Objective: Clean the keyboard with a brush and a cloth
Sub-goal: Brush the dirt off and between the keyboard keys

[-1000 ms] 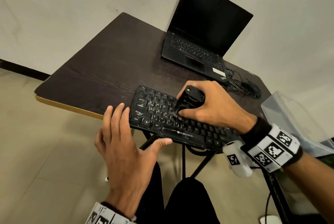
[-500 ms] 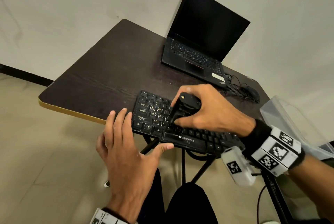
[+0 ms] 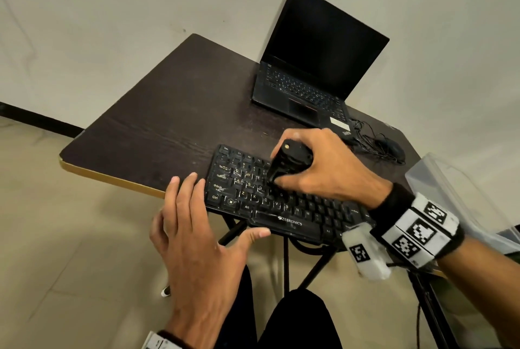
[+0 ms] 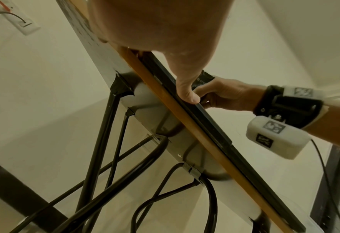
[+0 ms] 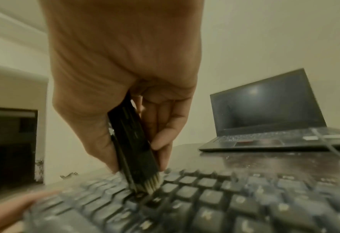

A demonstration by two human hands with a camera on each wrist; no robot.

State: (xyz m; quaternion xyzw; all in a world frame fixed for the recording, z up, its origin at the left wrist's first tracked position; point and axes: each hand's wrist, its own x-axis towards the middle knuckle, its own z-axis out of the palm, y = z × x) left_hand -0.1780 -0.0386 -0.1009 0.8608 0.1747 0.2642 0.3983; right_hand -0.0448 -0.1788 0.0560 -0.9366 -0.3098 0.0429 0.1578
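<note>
Dark table (image 3: 174,123) against pale wall (image 3: 112,25)

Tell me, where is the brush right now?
In the head view, the brush is gripped in the right hand, with its bristles down on the left half of the keyboard, in front of the laptop.

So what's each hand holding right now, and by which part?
The right hand grips the black brush around its handle, bristles on the keyboard. The left hand holds nothing; it steadies the keyboard's left end.

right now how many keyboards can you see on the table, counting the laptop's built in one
2: the black standalone keyboard at the table's near edge, under the right hand's brush, and the one built into the open laptop at the far corner.
</note>
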